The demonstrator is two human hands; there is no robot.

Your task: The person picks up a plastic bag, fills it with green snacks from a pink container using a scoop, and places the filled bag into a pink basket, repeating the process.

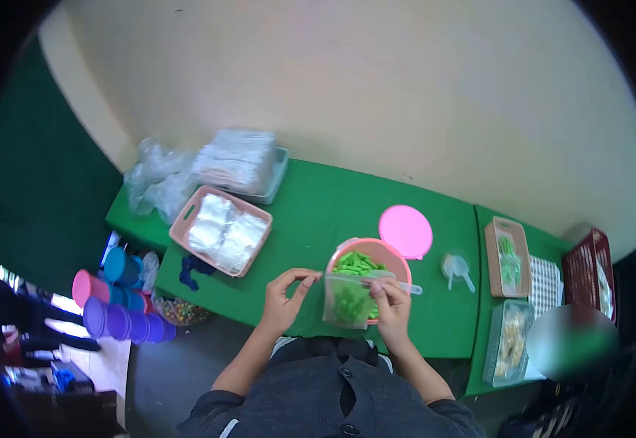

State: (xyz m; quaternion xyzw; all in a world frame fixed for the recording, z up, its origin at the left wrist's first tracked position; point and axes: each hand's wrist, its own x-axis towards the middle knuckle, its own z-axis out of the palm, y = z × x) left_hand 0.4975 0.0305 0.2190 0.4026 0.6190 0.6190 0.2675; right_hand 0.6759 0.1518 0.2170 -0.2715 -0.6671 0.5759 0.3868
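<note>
Between my hands hangs a clear plastic bag [347, 301] with green pieces in it, in front of a pink tub [406, 271] of green pieces. My right hand [391, 301] pinches the bag's upper right edge, and a clear scoop handle [411, 289] sticks out to the right beside its fingers. My left hand [291, 292] is at the bag's upper left corner, thumb and fingers curved, with a gap between them; the fingertips come close to the corner. Behind the tub lies a round pink lid [406, 231].
A pink basket [178, 232] of clear bags and a stack of plastic packs [237, 160] stand at the left. To the right are a small cup [449, 266], a clear scoop [464, 273], a tan basket [491, 255], a clear box [494, 347] and a dark red crate [588, 270].
</note>
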